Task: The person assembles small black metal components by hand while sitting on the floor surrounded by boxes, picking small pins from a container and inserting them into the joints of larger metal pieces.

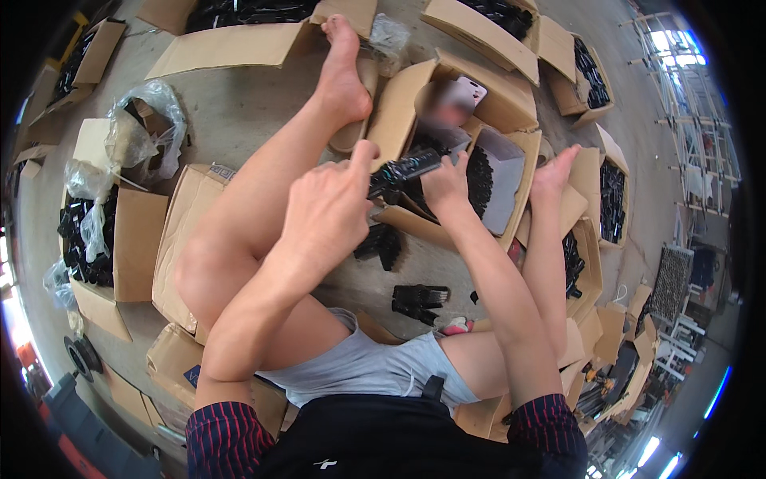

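Note:
Seated on the floor, I hold a long black plastic part (405, 169) between both hands above my knees. My left hand (331, 209) grips its near end, thumb raised. My right hand (445, 185) closes on its far end, over an open cardboard box (511, 209) packed with rows of the same black parts. Two loose bundles of black parts (419, 301) lie on the concrete between my legs.
Open cardboard boxes of black parts ring me: one at the left (137, 239), others at the right (611, 199) and along the top (239, 40). Crumpled clear plastic bags (148, 120) lie at the left. My bare feet rest near the boxes ahead.

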Tool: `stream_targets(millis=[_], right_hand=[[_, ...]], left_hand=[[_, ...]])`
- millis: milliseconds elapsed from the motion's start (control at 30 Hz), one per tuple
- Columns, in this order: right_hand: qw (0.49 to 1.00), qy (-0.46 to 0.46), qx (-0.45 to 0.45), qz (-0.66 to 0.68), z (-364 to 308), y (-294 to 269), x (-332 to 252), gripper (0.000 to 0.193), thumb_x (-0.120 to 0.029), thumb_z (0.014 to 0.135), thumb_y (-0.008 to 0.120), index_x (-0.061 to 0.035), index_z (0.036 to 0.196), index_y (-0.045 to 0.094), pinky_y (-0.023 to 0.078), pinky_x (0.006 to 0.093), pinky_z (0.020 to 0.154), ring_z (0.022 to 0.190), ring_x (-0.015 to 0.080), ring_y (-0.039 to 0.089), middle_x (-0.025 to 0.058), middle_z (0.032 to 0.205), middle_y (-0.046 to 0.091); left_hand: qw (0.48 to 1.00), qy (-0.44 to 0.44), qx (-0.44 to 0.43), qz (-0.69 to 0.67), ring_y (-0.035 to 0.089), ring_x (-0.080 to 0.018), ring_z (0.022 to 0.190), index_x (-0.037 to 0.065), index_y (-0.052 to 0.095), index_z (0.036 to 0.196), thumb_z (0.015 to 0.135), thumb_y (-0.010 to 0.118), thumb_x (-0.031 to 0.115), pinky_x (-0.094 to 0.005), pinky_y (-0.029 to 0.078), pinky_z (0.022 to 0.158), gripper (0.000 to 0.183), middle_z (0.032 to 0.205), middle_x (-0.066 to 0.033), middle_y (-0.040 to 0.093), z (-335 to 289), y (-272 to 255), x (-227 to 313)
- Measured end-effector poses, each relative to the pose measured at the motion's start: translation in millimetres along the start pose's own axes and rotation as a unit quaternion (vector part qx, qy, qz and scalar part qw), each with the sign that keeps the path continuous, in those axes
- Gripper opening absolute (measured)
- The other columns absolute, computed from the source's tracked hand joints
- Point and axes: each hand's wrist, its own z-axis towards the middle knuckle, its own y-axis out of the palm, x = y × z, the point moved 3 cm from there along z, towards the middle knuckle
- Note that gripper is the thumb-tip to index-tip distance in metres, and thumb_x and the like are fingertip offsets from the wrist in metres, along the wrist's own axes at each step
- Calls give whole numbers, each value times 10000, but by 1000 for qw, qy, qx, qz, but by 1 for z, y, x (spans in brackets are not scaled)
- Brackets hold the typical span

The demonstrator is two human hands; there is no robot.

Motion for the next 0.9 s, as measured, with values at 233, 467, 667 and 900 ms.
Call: stream_targets(millis=[233, 467, 667, 900], right_hand=[[992, 20, 75, 98, -12, 1, 9, 198, -41, 811, 648, -150, 932, 761, 322, 531, 1069, 986, 288, 641, 69, 875, 720], [797, 136, 347, 475, -63, -153, 17, 109, -118, 794, 811, -78, 890, 779, 470, 352, 874, 888, 228, 677, 54, 868, 742], [849, -59, 325, 413, -52, -172, -31, 83, -110, 785, 801, -111, 854, 756, 373, 356, 925, 896, 171, 651, -23, 868, 736], [875, -108, 311, 354, -48, -162, -37, 103, -98, 785, 782, -104, 879, 740, 355, 394, 952, 921, 167, 643, -23, 886, 721]], left_hand=[[1000, 17, -17, -8, 676, -385, 826, 83, 449, 1212, 765, 781, 50, -493, 506, 718, 558, 799, -180, 661, -2, 11, 5], [1000, 15, -18, 20, 679, -397, 806, 60, 438, 1167, 750, 782, 46, -502, 502, 686, 542, 783, -194, 659, 1, 20, 5], [1000, 10, 3, 17, 689, -401, 814, 56, 429, 1138, 724, 807, 48, -497, 522, 682, 561, 791, -185, 679, -1, 20, -3], [999, 29, 14, 14, 686, -394, 759, 32, 427, 1092, 702, 762, 1, -498, 521, 652, 516, 724, -187, 657, 0, 21, 2]])
